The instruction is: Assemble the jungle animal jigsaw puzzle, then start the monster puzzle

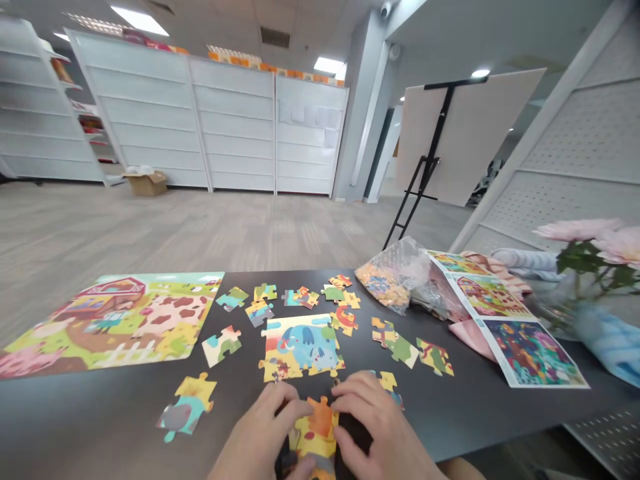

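Observation:
Near the table's front edge, a small cluster of joined jigsaw puzzle pieces (317, 427), yellow and orange, is between my hands. My left hand (270, 427) grips its left side with bent fingers, thumb low on the pieces. On the right side, my right hand (375, 423) holds it with curled fingers. My wrists and the lower frame edge hide part of the cluster. Just beyond lies a joined puzzle section (303, 347) with blue elephants. A piece pair (187, 407) in yellow and teal is left of my left hand. Another yellow piece (387, 381) is partly behind my right hand.
A finished farm puzzle (145, 320) lies at the left. Several loose pieces (300, 297) surround the elephant section. At the right are a plastic bag of pieces (385, 283), a printed picture sheet (530, 340) and flowers (595, 243) in a vase.

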Action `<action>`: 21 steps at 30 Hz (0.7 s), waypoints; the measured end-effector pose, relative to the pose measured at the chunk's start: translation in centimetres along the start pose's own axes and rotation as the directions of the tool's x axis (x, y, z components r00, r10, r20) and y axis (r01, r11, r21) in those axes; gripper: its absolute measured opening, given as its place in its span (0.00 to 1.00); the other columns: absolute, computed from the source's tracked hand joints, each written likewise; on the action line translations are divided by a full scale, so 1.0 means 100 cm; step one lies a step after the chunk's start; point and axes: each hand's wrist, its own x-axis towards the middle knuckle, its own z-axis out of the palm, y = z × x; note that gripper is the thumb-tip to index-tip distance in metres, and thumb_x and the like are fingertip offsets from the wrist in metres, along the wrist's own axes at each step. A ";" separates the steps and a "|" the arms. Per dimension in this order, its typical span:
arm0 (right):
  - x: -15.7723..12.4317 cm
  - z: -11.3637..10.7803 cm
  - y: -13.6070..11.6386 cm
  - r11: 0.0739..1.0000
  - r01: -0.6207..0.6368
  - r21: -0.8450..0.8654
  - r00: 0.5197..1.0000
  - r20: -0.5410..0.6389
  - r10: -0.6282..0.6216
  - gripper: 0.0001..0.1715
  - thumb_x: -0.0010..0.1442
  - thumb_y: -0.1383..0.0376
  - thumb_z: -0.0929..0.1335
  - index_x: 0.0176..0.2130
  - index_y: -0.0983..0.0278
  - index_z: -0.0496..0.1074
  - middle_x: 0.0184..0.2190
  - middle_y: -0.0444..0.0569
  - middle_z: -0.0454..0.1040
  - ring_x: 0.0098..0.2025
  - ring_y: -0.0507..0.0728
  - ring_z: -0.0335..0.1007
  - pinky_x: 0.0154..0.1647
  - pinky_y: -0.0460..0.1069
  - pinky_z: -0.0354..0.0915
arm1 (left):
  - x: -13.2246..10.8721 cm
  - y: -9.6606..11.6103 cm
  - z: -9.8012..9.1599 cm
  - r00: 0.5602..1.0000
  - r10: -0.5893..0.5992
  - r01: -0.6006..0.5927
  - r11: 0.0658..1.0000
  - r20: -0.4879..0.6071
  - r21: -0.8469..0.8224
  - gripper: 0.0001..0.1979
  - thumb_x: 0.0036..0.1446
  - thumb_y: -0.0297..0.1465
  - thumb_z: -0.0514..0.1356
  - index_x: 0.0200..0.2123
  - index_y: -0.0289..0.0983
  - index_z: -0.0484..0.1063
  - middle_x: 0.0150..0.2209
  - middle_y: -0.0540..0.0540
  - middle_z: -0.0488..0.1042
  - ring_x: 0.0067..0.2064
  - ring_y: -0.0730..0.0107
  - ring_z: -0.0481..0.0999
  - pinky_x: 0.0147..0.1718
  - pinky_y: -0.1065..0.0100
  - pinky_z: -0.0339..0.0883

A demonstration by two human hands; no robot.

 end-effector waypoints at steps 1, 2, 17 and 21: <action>0.000 0.001 0.000 1.000 -0.002 0.003 0.999 0.043 0.002 0.08 0.57 0.66 0.72 0.40 0.61 0.75 0.41 0.49 0.79 0.44 0.59 0.74 0.45 0.51 0.72 | -0.001 -0.004 0.003 1.000 0.021 -0.021 0.999 0.010 0.040 0.13 0.58 0.39 0.65 0.46 0.43 0.74 0.44 0.43 0.73 0.44 0.56 0.75 0.43 0.62 0.72; 0.000 0.003 0.000 1.000 -0.001 -0.002 0.997 0.080 0.002 0.12 0.55 0.62 0.75 0.40 0.61 0.75 0.41 0.49 0.78 0.43 0.59 0.74 0.44 0.51 0.71 | -0.002 -0.007 0.005 0.999 0.033 -0.035 0.997 0.023 0.071 0.14 0.58 0.42 0.65 0.45 0.43 0.75 0.43 0.43 0.73 0.43 0.56 0.74 0.43 0.62 0.71; 0.025 0.010 -0.004 1.000 0.003 0.015 0.987 0.158 -0.005 0.17 0.53 0.71 0.70 0.44 0.60 0.76 0.51 0.50 0.77 0.54 0.61 0.70 0.56 0.54 0.69 | -0.008 0.001 -0.041 0.917 -0.342 0.315 0.936 0.203 0.155 0.37 0.43 0.28 0.70 0.60 0.46 0.70 0.57 0.43 0.71 0.58 0.46 0.68 0.56 0.56 0.65; 0.033 0.017 -0.004 0.999 0.053 -0.013 0.986 0.157 -0.050 0.16 0.57 0.71 0.68 0.45 0.61 0.77 0.47 0.51 0.78 0.51 0.61 0.70 0.56 0.56 0.70 | -0.015 -0.006 -0.045 0.927 -0.337 0.317 0.939 0.164 0.133 0.35 0.46 0.29 0.67 0.60 0.46 0.69 0.55 0.43 0.72 0.57 0.49 0.70 0.53 0.59 0.67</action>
